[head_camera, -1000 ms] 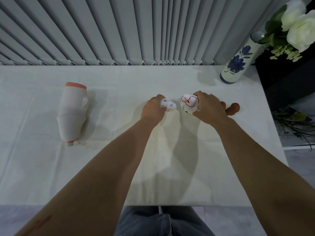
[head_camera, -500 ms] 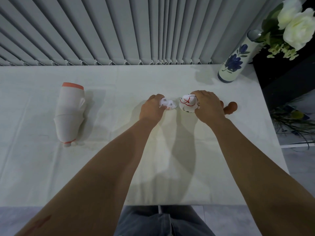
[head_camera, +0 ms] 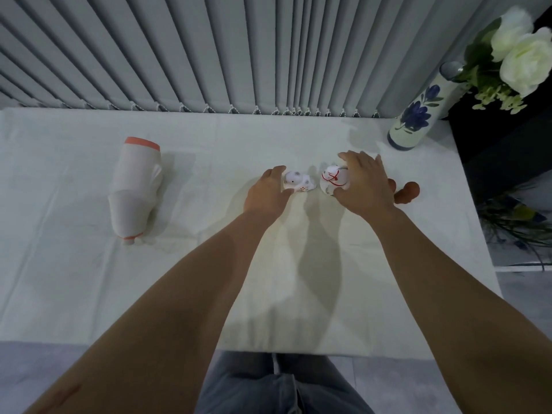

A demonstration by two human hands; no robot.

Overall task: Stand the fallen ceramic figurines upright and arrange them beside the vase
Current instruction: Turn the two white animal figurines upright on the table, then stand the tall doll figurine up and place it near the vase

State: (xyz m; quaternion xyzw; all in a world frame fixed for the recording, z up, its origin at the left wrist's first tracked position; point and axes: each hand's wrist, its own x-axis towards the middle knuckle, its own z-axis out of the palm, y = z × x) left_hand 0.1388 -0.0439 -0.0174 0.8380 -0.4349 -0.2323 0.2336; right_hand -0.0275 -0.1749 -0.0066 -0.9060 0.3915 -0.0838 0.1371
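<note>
Two small white figurines sit mid-table. The left figurine [head_camera: 297, 183], with grey and red spots, lies between the thumb and fingers of my left hand [head_camera: 267, 191], which touches its left side. The rounder right figurine [head_camera: 333, 179], marked with red lines, stands under my right hand [head_camera: 364, 182], whose spread fingers touch it. A brown figurine [head_camera: 407, 191] lies just right of my right hand, partly hidden by it. A large white figurine with an orange rim [head_camera: 136, 186] lies on its side at the left. The blue-flowered vase [head_camera: 413, 119] stands at the back right corner.
White cloth covers the table [head_camera: 179, 294]. Grey vertical blinds [head_camera: 239, 55] run along the far edge. White flowers [head_camera: 519, 52] rise from the vase. A dark cabinet [head_camera: 507, 159] and plants [head_camera: 519, 225] are beyond the right edge. My legs show below the front edge.
My right hand's fingers have spread apart over the round figurine, and my left hand's grip has loosened. Both figurines stay in place.
</note>
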